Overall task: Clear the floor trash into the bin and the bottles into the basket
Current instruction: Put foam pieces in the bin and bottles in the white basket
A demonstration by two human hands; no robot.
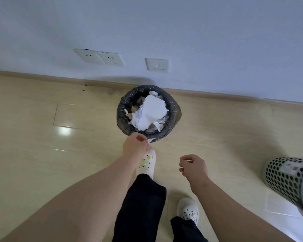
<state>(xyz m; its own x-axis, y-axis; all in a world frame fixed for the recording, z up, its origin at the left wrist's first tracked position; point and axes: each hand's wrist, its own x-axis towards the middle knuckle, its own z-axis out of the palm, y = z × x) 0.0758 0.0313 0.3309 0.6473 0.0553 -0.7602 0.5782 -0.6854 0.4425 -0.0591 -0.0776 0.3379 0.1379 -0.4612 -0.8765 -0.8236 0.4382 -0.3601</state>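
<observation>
Here our left hand (135, 145) pinches a white scrap (149, 140) in its fingers at the near rim of the bin (121, 109), paper (155, 109) heaped inside. Nearer us, our right hand (194, 167) hangs, fingers loosely curled, empty. Well right of the bin, the perforated basket (283, 173).

— Where is the left hand (135, 146)?
— Stretched forward on a nearly straight bare arm, back of the hand up, thumb and fingertips pinching a small white scrap (150, 140).
— And the right hand (193, 167)?
— Nearer the body, forearm angled inward, fingers loosely curled toward the palm, holding nothing.
— Do the hands touch?
— No, they are apart.
</observation>
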